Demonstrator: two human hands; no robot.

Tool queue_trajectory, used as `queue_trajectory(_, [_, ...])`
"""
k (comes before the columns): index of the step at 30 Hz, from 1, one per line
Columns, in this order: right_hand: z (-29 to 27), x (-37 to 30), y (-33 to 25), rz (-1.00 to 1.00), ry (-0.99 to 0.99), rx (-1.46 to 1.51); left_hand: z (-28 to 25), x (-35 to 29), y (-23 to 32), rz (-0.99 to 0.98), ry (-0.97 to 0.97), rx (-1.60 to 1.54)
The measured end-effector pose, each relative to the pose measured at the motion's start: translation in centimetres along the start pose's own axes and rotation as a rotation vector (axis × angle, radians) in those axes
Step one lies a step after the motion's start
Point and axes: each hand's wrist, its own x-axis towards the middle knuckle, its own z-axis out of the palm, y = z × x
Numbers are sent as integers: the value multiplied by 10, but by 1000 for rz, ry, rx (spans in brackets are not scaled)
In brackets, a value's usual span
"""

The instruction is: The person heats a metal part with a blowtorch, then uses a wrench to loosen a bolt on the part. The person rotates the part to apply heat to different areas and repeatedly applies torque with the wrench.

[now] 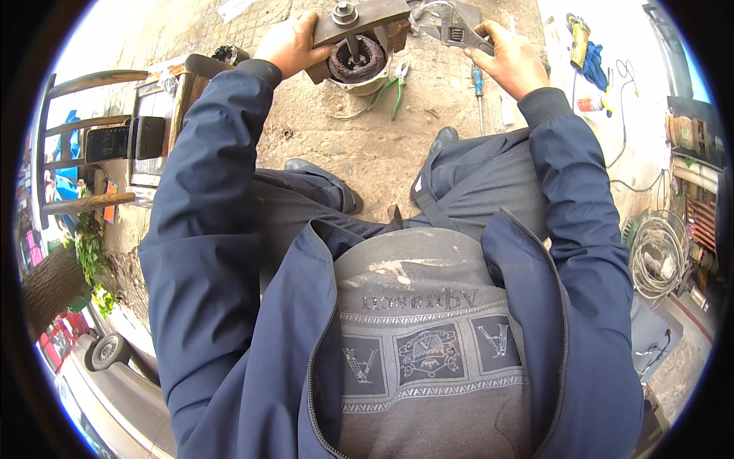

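Observation:
At the top of the view, my left hand [294,46] is closed on the left end of a thick steel bar [367,19]. A large bolt with a nut [344,14] passes through this bar. Under it sits a round metal housing [359,86] with a dark, ring-shaped winding [358,61] inside. To the right, my right hand [516,61] grips an adjustable wrench [455,32], its jaw end pointing left, apart from the nut. Green-handled pliers [398,90] lie on the ground beside the housing. Nearer my right hand lies a blue-handled screwdriver [479,83].
A wooden chair [92,80] lies at the left, with a dark box-shaped thing [145,138] by it. On the right are a yellow power tool [579,38], a blue glove [594,65], cords and a coil of cable [657,256]. My shoes [440,145] rest on the concrete ground.

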Motion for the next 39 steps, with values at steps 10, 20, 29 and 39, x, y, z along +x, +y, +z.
queue_trajectory(10, [-19, -48, 28, 106, -47, -85, -17, 80, 52, 83, -252, -57])
queue_trajectory(20, [-22, -61, 66, 154, -39, -39, 35, 31, 40, -5, -132, -4])
queue_trajectory(29, [-36, -21, 22, 12, -76, 7, 49, 31, 34, 126, 114, -123])
queue_trajectory(39, [-48, 24, -2, 119, -324, 169, 35, 2, 57, -171, 157, -408])
